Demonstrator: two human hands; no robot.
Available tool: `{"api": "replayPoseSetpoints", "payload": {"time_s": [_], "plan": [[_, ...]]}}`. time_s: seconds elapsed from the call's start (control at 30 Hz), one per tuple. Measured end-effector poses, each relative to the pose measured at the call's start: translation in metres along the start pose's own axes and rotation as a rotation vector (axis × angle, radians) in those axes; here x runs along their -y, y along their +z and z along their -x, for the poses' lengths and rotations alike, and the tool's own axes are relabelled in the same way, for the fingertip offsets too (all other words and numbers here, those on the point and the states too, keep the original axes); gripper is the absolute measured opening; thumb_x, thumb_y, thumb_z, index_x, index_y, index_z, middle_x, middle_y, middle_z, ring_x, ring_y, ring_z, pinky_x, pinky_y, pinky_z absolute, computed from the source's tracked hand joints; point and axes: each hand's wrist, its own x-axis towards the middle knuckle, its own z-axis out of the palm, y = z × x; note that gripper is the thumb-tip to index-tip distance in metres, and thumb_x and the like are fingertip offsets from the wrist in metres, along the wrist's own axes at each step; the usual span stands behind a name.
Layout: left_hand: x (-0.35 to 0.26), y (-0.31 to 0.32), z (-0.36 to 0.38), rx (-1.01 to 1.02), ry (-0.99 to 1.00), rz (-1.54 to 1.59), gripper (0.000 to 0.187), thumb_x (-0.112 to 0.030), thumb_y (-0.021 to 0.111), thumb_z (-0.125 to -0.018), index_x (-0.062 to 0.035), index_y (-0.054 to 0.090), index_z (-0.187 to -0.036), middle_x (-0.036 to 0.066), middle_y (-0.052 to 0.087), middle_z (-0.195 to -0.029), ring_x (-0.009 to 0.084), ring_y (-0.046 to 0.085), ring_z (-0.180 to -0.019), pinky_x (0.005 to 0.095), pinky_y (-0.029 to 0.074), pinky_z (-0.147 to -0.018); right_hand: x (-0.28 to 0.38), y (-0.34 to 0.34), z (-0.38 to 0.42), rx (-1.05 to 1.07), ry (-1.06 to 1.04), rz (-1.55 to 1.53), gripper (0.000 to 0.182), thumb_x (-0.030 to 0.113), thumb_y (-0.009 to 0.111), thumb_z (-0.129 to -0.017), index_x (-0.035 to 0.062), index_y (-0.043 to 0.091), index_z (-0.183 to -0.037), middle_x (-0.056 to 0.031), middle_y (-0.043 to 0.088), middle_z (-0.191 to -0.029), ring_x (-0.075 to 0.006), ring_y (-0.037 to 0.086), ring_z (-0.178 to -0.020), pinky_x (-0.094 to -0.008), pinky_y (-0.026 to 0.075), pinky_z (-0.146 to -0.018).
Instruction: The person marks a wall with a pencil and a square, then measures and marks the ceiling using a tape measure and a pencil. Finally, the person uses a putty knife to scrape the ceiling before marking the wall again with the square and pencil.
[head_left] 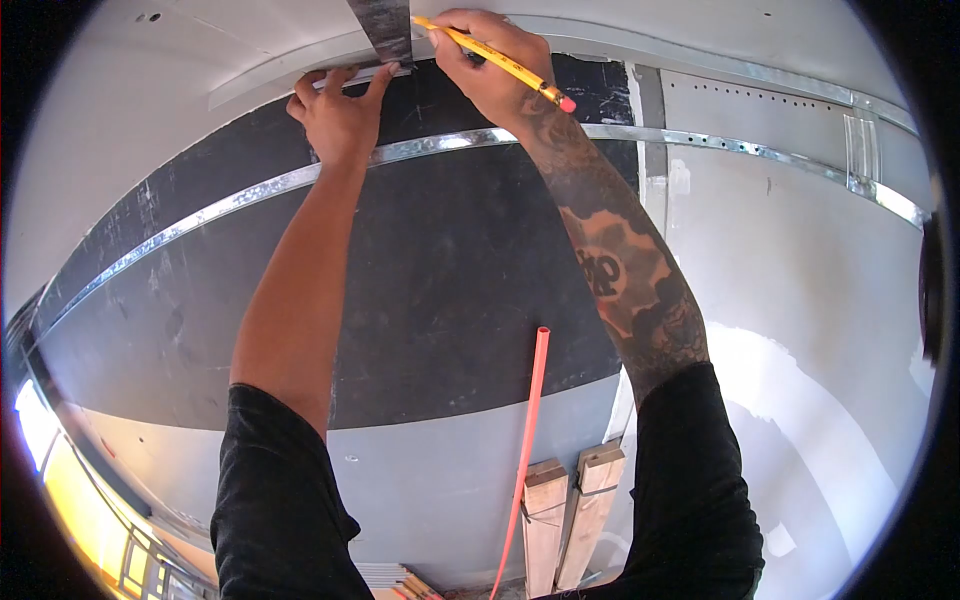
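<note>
My right hand [508, 92] grips a yellow pencil [487, 52] with a pink eraser, its tip touching or close to the pale surface overhead, beside a dark metal blade. That blade belongs to what looks like a square [386, 28], whose pale crosspiece lies along the edge where the overhead surface meets the wall. Fingers and thumb of my left hand [342, 118] are closed on this crosspiece. Behind both forearms is a black wall panel [450, 260], crossed by a shiny metal strip [440, 146]. Any pencil mark is too small to make out.
An orange-red tube [531, 430] leans upright against the lower wall. Bundled wooden boards [545, 520] stand beside it, with more boards [590, 515] to their right. A perforated metal strip [760, 150] continues across the white wall on the right. Yellow light shows at lower left.
</note>
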Motion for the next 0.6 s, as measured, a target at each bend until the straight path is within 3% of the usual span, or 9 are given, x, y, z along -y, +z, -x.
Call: {"api": "replayPoseSetpoints", "payload": {"time_s": [0.1,0.43,0.6], "plan": [[0.0008,0.0008,0.0002,0.004,-0.008,0.005,0.058,-0.062,0.08,-0.074,-0.0146,0.077,-0.107,0.017,0.047,-0.133,0.0423,0.039,-0.127,0.054,0.051,-0.095,-0.0006,-0.0042,-0.0023,0.034,-0.123,0.092,0.021,0.014,0.075,-0.087,0.0058,0.069,-0.106,-0.0105,0.073,-0.094,-0.0235,0.073,-0.087,-0.0352,0.059,-0.082],[0.0014,0.0013,0.0003,0.01,-0.001,0.006,0.059,-0.062,0.08,-0.074,-0.0134,0.077,-0.108,0.017,0.046,-0.134,0.0429,0.038,-0.128,0.0548,0.051,-0.095,0.0045,-0.0005,-0.0037,-0.037,-0.007,0.018,0.02,0.013,0.075,-0.085,0.0046,0.069,-0.103,-0.0098,0.073,-0.094,-0.0258,0.073,-0.086,-0.0344,0.059,-0.078],[0.0033,0.0031,0.0003,-0.011,0.018,0.041,0.06,-0.062,0.08,-0.074,-0.0135,0.077,-0.108,0.016,0.046,-0.133,0.0436,0.038,-0.127,0.0548,0.051,-0.095,-0.0012,0.001,-0.0007,-0.028,-0.126,0.099,0.022,0.013,0.076,-0.085,0.0047,0.068,-0.104,-0.0098,0.073,-0.094,-0.0251,0.073,-0.087,-0.0349,0.059,-0.081]]}}
